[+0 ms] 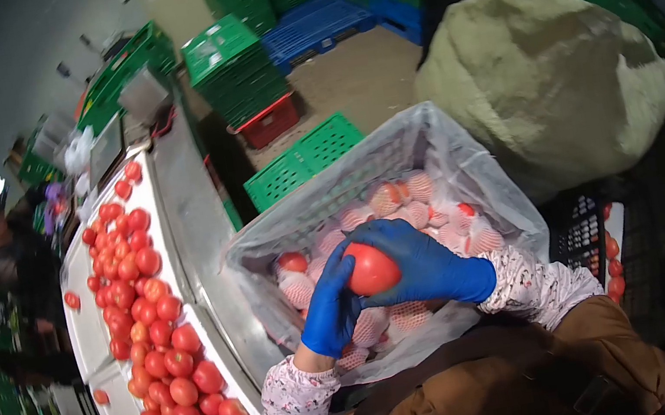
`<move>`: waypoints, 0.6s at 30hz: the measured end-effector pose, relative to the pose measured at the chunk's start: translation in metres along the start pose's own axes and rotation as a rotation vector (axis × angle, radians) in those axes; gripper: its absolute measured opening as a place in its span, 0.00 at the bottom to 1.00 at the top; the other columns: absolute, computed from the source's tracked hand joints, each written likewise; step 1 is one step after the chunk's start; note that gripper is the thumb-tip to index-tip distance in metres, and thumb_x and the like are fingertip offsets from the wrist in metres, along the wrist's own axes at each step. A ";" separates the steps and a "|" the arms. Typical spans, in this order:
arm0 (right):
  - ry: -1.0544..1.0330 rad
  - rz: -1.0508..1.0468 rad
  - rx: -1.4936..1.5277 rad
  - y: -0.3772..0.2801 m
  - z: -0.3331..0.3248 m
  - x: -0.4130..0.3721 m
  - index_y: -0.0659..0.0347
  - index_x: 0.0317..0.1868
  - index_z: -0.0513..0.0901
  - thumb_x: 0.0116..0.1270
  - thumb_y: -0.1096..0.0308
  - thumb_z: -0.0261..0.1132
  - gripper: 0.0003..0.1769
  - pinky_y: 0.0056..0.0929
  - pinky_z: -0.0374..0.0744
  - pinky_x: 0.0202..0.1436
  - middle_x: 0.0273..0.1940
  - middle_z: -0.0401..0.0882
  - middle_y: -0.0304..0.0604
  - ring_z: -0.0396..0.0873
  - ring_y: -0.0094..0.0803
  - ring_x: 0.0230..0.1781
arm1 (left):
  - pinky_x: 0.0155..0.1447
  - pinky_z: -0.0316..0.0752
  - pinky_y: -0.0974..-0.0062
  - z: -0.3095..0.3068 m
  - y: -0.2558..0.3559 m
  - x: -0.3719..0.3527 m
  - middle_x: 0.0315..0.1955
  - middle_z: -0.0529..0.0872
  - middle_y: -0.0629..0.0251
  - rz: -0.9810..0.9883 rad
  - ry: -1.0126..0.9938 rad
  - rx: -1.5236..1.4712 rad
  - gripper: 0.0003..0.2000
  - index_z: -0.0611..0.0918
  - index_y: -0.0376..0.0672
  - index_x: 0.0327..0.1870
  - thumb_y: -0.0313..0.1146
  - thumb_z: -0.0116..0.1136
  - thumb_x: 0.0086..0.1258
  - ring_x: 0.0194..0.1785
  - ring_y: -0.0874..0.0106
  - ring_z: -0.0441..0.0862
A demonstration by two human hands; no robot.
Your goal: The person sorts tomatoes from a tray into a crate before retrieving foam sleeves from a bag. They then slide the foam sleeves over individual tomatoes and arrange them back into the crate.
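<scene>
A red tomato [374, 269] is held between both hands over a lined crate [310, 202]. My left hand [330, 311], in a blue glove, has its fingers against the tomato's left side. Behind and around the right side of it curls my right hand [429, 260], gloved in blue too; part of its fingers is hidden by the tomato. Below, the crate holds several tomatoes in white-pink foam nets [417, 213]. One bare red tomato top [292, 262] shows near the crate's left wall.
Loose tomatoes [165, 350] cover a white-topped table to the left, beside a metal ledge [198, 221]. Green crates [235, 70] stand ahead on a red one. A large pale sack [545, 84] sits at the right. Another person [14, 252] is at far left.
</scene>
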State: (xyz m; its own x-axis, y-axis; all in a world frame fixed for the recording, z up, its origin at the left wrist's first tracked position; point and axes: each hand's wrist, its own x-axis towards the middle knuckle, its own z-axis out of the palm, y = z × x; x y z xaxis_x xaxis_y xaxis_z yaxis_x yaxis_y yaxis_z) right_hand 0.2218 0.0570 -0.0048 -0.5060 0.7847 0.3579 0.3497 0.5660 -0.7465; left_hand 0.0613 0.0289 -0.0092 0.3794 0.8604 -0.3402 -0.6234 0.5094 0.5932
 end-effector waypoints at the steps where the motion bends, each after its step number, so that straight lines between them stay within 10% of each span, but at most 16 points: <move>1: 0.029 0.003 -0.003 -0.005 -0.009 -0.007 0.58 0.53 0.69 0.40 0.60 0.72 0.37 0.42 0.69 0.51 0.47 0.70 0.52 0.70 0.49 0.47 | 0.54 0.74 0.67 0.009 -0.007 0.004 0.56 0.68 0.59 0.003 0.014 0.065 0.26 0.61 0.41 0.62 0.35 0.53 0.64 0.57 0.65 0.71; 11: 0.329 0.354 -0.128 0.006 -0.067 -0.127 0.59 0.60 0.63 0.37 0.65 0.71 0.45 0.41 0.66 0.59 0.56 0.62 0.48 0.63 0.47 0.56 | 0.58 0.66 0.72 0.088 -0.079 0.036 0.57 0.67 0.57 -0.064 -0.332 0.713 0.37 0.58 0.38 0.65 0.22 0.60 0.51 0.58 0.67 0.67; 18: 1.185 0.820 -0.318 0.105 -0.155 -0.337 0.61 0.51 0.67 0.40 0.66 0.72 0.36 0.31 0.72 0.46 0.44 0.68 0.43 0.72 0.38 0.44 | 0.43 0.70 0.82 0.006 -0.024 0.023 0.33 0.79 0.65 -0.161 -0.163 1.595 0.17 0.77 0.36 0.49 0.27 0.60 0.58 0.37 0.77 0.74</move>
State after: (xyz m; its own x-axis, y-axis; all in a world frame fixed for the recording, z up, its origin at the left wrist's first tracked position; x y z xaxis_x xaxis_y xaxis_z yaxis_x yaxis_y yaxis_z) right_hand 0.5513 -0.1091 -0.1170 0.7850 0.5615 0.2618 0.4472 -0.2210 -0.8667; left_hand 0.0891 0.0367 -0.0265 0.4977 0.7383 -0.4551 0.7002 -0.0324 0.7132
